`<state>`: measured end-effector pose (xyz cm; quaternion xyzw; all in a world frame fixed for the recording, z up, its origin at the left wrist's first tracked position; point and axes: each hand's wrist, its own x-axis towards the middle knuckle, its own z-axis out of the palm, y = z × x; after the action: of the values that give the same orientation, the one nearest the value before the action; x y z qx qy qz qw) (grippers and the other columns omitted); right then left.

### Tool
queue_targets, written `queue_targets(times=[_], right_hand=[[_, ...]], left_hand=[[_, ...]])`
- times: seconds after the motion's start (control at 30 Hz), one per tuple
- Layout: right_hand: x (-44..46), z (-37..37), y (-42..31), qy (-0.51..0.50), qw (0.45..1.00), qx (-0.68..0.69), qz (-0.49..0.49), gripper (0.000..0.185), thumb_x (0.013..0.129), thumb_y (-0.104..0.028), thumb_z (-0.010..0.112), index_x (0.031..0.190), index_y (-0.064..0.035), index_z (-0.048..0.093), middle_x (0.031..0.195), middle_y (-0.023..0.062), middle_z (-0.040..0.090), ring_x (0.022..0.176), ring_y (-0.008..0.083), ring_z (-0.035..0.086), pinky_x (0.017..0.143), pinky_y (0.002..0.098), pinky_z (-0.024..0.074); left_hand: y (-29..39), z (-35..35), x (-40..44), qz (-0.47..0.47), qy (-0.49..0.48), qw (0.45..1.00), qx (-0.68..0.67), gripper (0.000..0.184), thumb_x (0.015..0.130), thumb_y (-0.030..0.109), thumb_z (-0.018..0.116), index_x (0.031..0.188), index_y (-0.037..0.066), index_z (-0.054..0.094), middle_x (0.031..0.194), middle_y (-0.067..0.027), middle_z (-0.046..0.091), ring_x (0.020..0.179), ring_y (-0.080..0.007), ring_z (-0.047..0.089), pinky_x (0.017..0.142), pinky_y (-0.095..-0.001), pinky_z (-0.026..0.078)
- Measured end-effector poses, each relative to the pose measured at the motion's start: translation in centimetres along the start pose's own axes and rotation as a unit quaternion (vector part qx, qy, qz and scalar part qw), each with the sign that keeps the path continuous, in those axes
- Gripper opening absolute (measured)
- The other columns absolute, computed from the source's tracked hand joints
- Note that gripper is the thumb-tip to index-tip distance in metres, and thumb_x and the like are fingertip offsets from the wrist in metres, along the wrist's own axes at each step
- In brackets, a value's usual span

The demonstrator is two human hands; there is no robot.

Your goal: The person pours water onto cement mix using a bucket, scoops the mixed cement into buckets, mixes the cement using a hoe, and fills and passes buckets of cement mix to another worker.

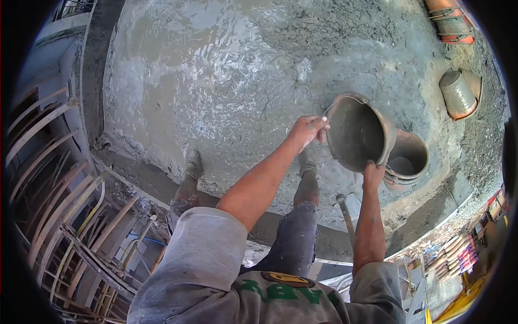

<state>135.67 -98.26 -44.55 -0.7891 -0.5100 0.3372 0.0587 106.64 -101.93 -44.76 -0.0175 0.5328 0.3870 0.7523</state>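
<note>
A grey, cement-smeared bucket (357,129) is held tilted, its mouth facing me, and its inside looks coated in grey. My left hand (312,133) is closed at its left side, fingers pinched on the thin wire handle. Lower right, my right hand (374,174) grips the bucket's rim. Just behind and to the right stands a second bucket (422,157), with some pale grey material at its bottom. Below the held bucket, a tool with a long handle (346,218) leans near my right forearm.
Wet grey concrete (216,70) spreads ahead, rougher toward the upper right, and my feet stand at its near edge. More buckets (458,94) lie at the right, with stacked buckets (452,24) farther up. Curved wooden and metal bars (59,210) fill the lower left beyond a ledge.
</note>
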Motion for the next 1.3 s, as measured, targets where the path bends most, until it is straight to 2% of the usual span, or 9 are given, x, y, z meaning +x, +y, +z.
queue_targets(times=[0.27, 0.43, 0.63, 0.7, 0.83, 1.0, 1.13, 1.23, 1.3], right_hand=[[-1.8, 15.6, -3.6, 0.074, 0.988, -0.086, -0.108, 0.092, 0.069, 0.000, 0.054, 0.146, -0.0155, 0.005, 0.133, 0.0309, 0.038, 0.121, 0.0444, 0.040, 0.099, 0.0428, 0.0354], [-10.4, 25.2, -1.6, -0.010, 0.989, -0.086, -0.121, 0.088, 0.069, 0.004, 0.054, 0.144, -0.0051, 0.007, 0.127, 0.0275, 0.046, 0.116, 0.0393, 0.047, 0.097, 0.0378, 0.0386], [-23.2, 36.9, -4.9, -0.037, 0.995, 0.019, -0.093, 0.033, 0.071, -0.007, 0.058, 0.101, 0.0073, 0.058, 0.099, 0.0208, 0.063, 0.091, 0.0299, 0.061, 0.081, 0.0347, 0.0458], [-26.6, 40.3, -6.0, -0.047, 0.993, -0.058, -0.093, 0.034, 0.071, -0.007, 0.057, 0.102, 0.0071, 0.058, 0.098, 0.0199, 0.064, 0.090, 0.0295, 0.061, 0.081, 0.0345, 0.0456], [-32.9, 45.2, -8.4, -0.040, 0.988, 0.016, -0.151, 0.038, 0.070, -0.007, 0.058, 0.105, 0.0072, 0.056, 0.101, 0.0194, 0.062, 0.096, 0.0293, 0.059, 0.084, 0.0341, 0.0443], [-38.5, 46.4, -19.1, -0.175, 0.976, 0.050, -0.117, 0.089, 0.069, -0.002, 0.056, 0.142, -0.0003, 0.005, 0.117, 0.0245, 0.054, 0.110, 0.0371, 0.052, 0.093, 0.0380, 0.0406], [-36.4, 44.1, -23.3, -0.285, 0.935, 0.212, 0.007, 0.081, 0.069, -0.003, 0.056, 0.141, 0.0000, 0.018, 0.106, 0.0182, 0.060, 0.091, 0.0318, 0.060, 0.080, 0.0373, 0.0482], [-33.6, 41.2, -26.9, -0.498, 0.842, 0.136, 0.154, 0.041, 0.072, -0.004, 0.056, 0.112, 0.0046, 0.051, 0.094, 0.0129, 0.061, 0.079, 0.0194, 0.060, 0.059, 0.0300, 0.0483], [-37.5, 39.5, -30.7, -0.472, 0.860, 0.154, 0.119, 0.035, 0.074, -0.006, 0.056, 0.108, 0.0033, 0.054, 0.090, 0.0121, 0.061, 0.072, 0.0183, 0.059, 0.053, 0.0296, 0.0476]], left_hand=[[-6.2, -13.3, 3.7, 0.076, 0.053, 0.995, 0.036, 0.051, 0.085, 0.051, 0.056, 0.061, 0.006, 0.052, 0.054, -0.0007, 0.045, 0.048, -0.0105, 0.041, 0.046, -0.0271, 0.033], [-11.0, -27.7, -2.5, 0.055, 0.041, 0.997, 0.028, 0.055, 0.087, 0.054, 0.050, 0.058, 0.008, 0.047, 0.053, 0.0015, 0.040, 0.049, -0.0102, 0.036, 0.048, -0.0282, 0.029], [-7.3, -41.7, -14.8, 0.009, 0.054, 0.996, 0.067, 0.056, 0.088, 0.054, 0.050, 0.057, 0.007, 0.045, 0.054, 0.0029, 0.037, 0.054, -0.0097, 0.034, 0.050, -0.0294, 0.029], [-6.1, -45.2, -17.8, 0.040, 0.074, 0.992, 0.092, 0.057, 0.087, 0.054, 0.051, 0.056, 0.007, 0.047, 0.051, 0.0024, 0.039, 0.052, -0.0107, 0.034, 0.048, -0.0304, 0.031], [-3.1, -45.5, -25.1, 0.072, 0.147, 0.982, 0.089, 0.052, 0.089, 0.048, 0.052, 0.060, 0.006, 0.046, 0.058, 0.0043, 0.033, 0.059, -0.0085, 0.030, 0.052, -0.0277, 0.027], [1.0, -43.9, -31.0, 0.095, 0.296, 0.946, 0.091, 0.046, 0.090, 0.039, 0.054, 0.063, 0.003, 0.049, 0.059, 0.0048, 0.034, 0.059, -0.0071, 0.030, 0.051, -0.0275, 0.028], [6.2, -39.4, -33.1, 0.130, 0.336, 0.917, 0.174, 0.039, 0.089, 0.037, 0.057, 0.077, 0.000, 0.057, 0.061, 0.0035, 0.043, 0.061, -0.0055, 0.037, 0.052, -0.0260, 0.031], [10.4, -36.0, -36.3, 0.253, 0.404, 0.865, 0.157, 0.035, 0.089, 0.031, 0.056, 0.086, -0.004, 0.056, 0.066, -0.0054, 0.052, 0.064, -0.0113, 0.045, 0.057, -0.0304, 0.040], [13.5, -35.5, -42.3, 0.217, 0.414, 0.875, 0.130, 0.037, 0.088, 0.031, 0.056, 0.093, -0.006, 0.056, 0.074, -0.0080, 0.057, 0.071, -0.0129, 0.049, 0.063, -0.0301, 0.042]])
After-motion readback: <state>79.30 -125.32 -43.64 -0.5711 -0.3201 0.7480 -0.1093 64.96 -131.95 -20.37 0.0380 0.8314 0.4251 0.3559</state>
